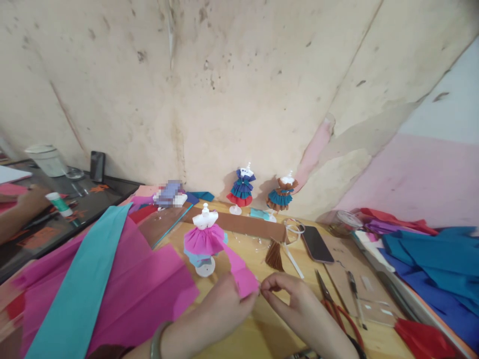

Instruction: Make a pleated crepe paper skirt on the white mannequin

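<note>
A small white mannequin (205, 218) stands upright on a round base, wearing a ruffled pink paper skirt (204, 240) over light blue layers. From the skirt's right side a pink crepe paper strip (239, 267) runs down to my left hand (237, 304). My left hand is closed on its loose end, with the fingers partly hidden behind the paper. Close by on the right, my right hand (292, 294) is closed, thumb and forefinger pinched together. Whatever lies in that pinch is too small to make out. The fingertips of both hands almost meet.
Two dressed mannequins (242, 187) (284, 195) stand by the wall. Scissors (331, 301), a phone (318, 244) and a brown fringed paper piece (275, 255) lie rightward. Pink sheets (149, 279) and a turquoise strip (80, 284) cover the left. Another person's hand (33, 199) is far left.
</note>
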### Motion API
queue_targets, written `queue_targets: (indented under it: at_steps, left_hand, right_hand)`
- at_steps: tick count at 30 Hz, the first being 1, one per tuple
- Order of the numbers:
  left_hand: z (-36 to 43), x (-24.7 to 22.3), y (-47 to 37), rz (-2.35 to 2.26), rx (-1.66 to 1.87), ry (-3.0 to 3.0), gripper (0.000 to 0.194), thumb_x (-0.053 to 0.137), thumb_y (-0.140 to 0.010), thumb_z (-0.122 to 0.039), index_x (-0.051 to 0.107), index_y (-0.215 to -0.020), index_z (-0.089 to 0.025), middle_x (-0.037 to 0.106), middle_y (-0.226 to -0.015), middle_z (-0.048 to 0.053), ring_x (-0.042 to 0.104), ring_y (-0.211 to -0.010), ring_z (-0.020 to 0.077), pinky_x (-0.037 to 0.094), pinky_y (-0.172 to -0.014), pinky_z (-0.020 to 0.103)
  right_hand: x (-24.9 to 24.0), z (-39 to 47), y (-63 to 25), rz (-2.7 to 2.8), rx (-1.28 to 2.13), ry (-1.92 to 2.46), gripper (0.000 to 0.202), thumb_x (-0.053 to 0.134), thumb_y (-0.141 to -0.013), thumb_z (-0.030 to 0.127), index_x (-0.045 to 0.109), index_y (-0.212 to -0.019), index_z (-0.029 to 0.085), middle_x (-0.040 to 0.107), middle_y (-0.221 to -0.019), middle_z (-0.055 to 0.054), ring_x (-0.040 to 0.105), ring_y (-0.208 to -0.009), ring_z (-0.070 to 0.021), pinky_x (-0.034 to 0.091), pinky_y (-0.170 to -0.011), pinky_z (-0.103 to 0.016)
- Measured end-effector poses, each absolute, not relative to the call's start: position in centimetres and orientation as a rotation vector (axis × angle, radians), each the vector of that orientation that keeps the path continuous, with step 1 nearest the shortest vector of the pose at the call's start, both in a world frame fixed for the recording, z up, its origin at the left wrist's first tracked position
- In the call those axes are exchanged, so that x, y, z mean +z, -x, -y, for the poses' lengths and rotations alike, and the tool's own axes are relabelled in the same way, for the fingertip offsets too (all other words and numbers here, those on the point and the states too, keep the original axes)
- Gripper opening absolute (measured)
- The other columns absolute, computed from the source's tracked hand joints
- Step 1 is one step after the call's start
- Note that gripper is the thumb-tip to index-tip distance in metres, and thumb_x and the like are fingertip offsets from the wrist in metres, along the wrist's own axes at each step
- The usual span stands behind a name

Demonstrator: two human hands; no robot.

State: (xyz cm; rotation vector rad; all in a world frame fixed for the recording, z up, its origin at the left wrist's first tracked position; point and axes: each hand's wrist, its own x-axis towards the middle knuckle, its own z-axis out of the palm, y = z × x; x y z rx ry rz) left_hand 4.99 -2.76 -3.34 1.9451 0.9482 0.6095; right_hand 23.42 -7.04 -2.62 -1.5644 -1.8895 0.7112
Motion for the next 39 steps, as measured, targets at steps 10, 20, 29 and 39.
queue_targets:
  at_steps: [10,20,29,39]
  left_hand:
    - [2.5,-2.1,-5.5,-0.903,0.521,-2.045,0.026,0.043,-0.08,-0.009,0.038,-0.056,-0.018,0.036,-0.055,-0.006,0.039,-0.057,0.0107,0.023,-0.055,0.026]
    - [2.8,-1.2,-5.6,-0.879,0.514,-2.007,0.027,0.042,-0.079,-0.007,0.032,-0.057,-0.019,0.036,-0.056,-0.006,0.038,-0.056,0.0108,0.025,-0.057,0.026]
    - [3.0,-0.8,-5.4,-0.913,0.477,-1.96,0.024,0.042,-0.079,-0.006,0.04,-0.058,-0.019,0.038,-0.055,-0.006,0.04,-0.056,0.0108,0.025,-0.054,0.025]
    - [3.3,-2.2,-4.9,-0.965,0.536,-1.956,0.019,0.043,-0.086,-0.015,0.054,-0.071,-0.02,0.048,-0.065,-0.001,0.046,-0.066,0.0165,0.035,-0.063,0.029]
  right_hand:
    - [-2.4,7.1,-23.1,1.902,0.69,1.591,0.019,0.051,-0.086,0.019,0.067,-0.077,0.019,0.072,-0.079,-0.003,0.067,-0.078,-0.0194,0.05,-0.075,-0.028]
    - [-2.1,7.4,-22.9,1.904,0.632,1.616,0.018,0.05,-0.087,0.018,0.066,-0.077,0.02,0.071,-0.078,-0.003,0.068,-0.077,-0.0191,0.05,-0.075,-0.028]
    - [-2.1,7.5,-22.9,1.894,0.656,1.637,0.018,0.051,-0.088,0.022,0.067,-0.079,0.02,0.072,-0.081,-0.003,0.068,-0.079,-0.02,0.05,-0.076,-0.029]
    - [-2.3,7.8,-22.7,1.898,0.593,1.682,0.021,0.048,-0.091,0.026,0.063,-0.078,0.021,0.072,-0.079,-0.003,0.069,-0.077,-0.0209,0.05,-0.073,-0.031]
